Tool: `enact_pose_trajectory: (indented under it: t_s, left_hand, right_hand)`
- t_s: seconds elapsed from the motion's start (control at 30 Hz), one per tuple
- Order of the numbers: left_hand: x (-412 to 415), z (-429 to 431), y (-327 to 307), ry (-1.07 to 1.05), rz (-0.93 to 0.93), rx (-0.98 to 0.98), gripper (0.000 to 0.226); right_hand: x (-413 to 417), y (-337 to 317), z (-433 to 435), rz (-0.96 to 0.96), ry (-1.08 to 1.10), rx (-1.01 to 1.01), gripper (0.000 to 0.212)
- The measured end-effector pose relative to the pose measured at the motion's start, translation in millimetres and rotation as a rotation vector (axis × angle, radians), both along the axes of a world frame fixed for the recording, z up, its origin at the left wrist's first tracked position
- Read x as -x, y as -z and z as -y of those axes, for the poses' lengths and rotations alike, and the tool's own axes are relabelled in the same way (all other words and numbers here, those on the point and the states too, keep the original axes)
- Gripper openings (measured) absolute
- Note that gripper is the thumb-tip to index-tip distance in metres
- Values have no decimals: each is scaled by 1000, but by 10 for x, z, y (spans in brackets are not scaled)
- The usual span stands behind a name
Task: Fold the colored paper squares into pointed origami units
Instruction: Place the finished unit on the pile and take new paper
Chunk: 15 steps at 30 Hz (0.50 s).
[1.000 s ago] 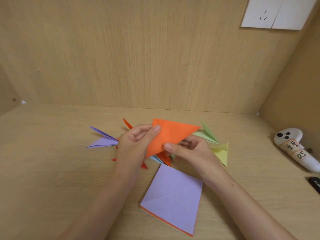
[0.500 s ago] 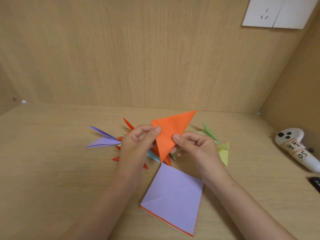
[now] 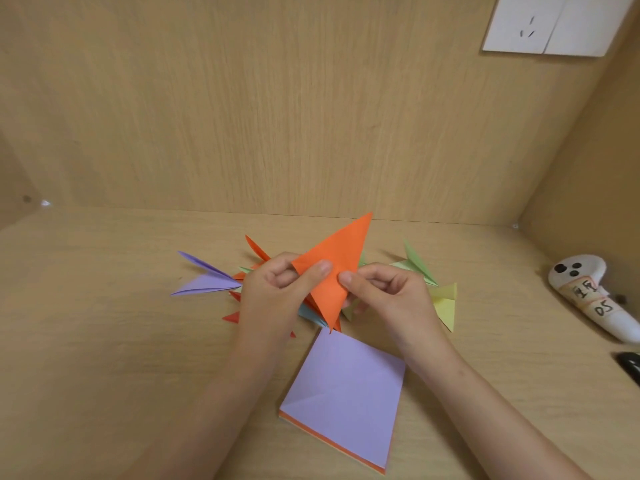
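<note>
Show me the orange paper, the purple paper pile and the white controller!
orange paper (image 3: 341,245): head view, upper part of its folded face.
purple paper pile (image 3: 346,396): head view, top sheet's middle.
white controller (image 3: 595,301): head view, its labelled handle.

- Desk (image 3: 104,341): pale wood-grain board, matt and smooth, with fine streaked grain.
- Back panel (image 3: 277,116): matching pale wood-grain, matt.
- Orange sheet (image 3: 341,258): thin paper, matt and smooth, with sharp folded edges.
- Stack of squares (image 3: 349,386): paper; the lilac top sheet is matt and marked by faint crease lines, with orange paper edges showing along the lower rim.
- Purple unit (image 3: 207,284), green unit (image 3: 417,266), yellow unit (image 3: 446,303): matt paper with crisp creases.
- White device (image 3: 585,271): smooth plastic with a faint sheen.
- Label (image 3: 604,308) on the device: matt, pale, hand-lettered.
- Wall plate (image 3: 519,26): white plastic, smooth.
- Black object (image 3: 630,367): glossy; material cannot be told.
</note>
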<state>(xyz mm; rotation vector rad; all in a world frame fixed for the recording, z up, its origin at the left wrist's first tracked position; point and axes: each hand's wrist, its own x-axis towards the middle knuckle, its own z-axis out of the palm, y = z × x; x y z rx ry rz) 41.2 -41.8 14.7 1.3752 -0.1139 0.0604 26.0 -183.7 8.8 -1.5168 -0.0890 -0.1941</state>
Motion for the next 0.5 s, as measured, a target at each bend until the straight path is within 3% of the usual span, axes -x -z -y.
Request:
enact_pose_trajectory:
  t_s: [0.37,0.5]
  left_hand:
    - [-8,1,-46,54,69,-80,20]
    - [-7,-4,-23,-8,28,-3,23]
  right_hand:
    - [10,9,26,4,-65,196,19]
    - [3,6,30,-17,-84,179,16]
